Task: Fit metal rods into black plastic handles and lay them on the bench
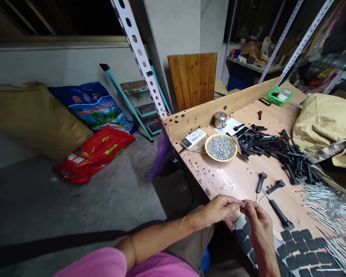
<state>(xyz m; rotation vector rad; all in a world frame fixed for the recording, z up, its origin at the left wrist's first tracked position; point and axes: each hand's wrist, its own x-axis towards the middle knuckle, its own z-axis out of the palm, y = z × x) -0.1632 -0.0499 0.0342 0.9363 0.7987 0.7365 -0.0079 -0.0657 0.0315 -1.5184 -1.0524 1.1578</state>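
At the near edge of the table, my left hand (223, 207) pinches a thin metal rod (242, 204) between thumb and fingers. My right hand (256, 217) is closed at the rod's other end, fingertips nearly meeting those of the left. Whether a small part sits on the rod there is hidden by the fingers. Just beyond lie black plastic pieces, one (280, 213) with a wide head, another (261, 181) with a rod sticking out. Small metal nuts or washers (232, 185) are scattered on the tabletop, and a yellow bowl (207, 153) holds many more.
A heap of black plastic parts (265, 144) covers the table's middle, with loose metal rods (328, 202) at right. Black pads (301, 246) lie nearby. A scale-like white device (194, 137), a metal cup (220, 119) and a wooden edge board (196, 123) line the far side.
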